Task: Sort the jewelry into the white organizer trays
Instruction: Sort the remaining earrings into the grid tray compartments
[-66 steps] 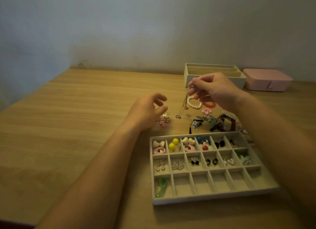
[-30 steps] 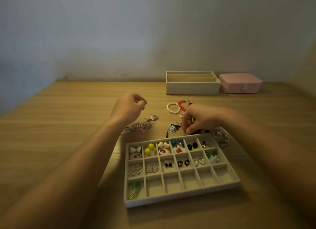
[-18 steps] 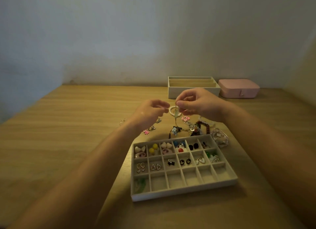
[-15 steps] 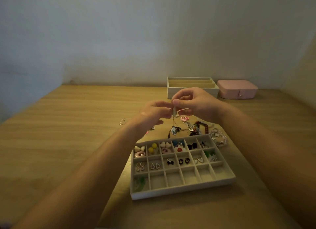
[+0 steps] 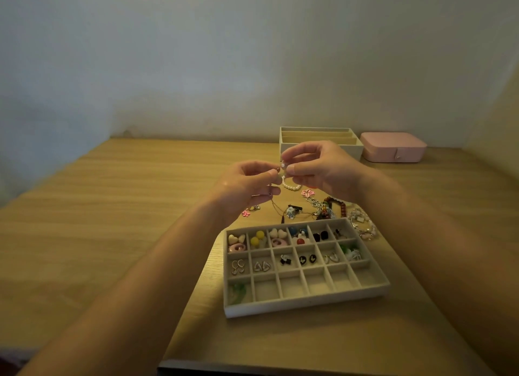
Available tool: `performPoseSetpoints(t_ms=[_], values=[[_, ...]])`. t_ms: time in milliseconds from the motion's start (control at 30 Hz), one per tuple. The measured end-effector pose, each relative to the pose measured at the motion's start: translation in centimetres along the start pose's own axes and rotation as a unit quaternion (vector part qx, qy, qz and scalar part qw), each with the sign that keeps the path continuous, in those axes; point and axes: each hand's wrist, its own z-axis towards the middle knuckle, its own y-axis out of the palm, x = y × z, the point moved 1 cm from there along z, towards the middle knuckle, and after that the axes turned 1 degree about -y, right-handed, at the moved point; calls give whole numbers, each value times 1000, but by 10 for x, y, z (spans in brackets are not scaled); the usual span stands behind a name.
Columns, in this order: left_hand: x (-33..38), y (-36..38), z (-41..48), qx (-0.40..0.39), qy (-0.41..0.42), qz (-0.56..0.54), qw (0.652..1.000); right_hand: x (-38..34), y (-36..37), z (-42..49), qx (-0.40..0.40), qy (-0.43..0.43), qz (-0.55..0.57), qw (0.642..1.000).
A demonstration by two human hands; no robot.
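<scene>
A pearl piece [image 5: 283,166] is pinched mid-frame by left hand [image 5: 244,187] and right hand [image 5: 325,170]; judged light, fragile, best held at its bead.

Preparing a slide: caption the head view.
Left hand and right hand pinch a small beaded piece over loose jewelry beyond the organizer tray.

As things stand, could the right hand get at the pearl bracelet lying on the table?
Probably not at once: the right hand is pinching a small beaded piece together with the left hand. The pearl bracelet lies just beneath, uncovered.
</scene>
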Motion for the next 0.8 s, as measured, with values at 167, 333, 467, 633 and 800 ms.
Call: performPoseSetpoints(t_ms=[167,333,467,633,800], values=[[-5,-1,2,6,4,2,1000,9,-1,3,4,11,-22,1000],[-7,-4,9,13,21,-10,1000,14,-4,8,-18,28,20,999],[-7,-5,15,17,33,-24,999,16,-1,13,-39,62,19,997],[-9,-4,21,11,39,-12,999,22,4,19,-45,83,-5,996],[-7,-6,24,21,47,-8,999,22,2,20,-44,36,-98,994]])
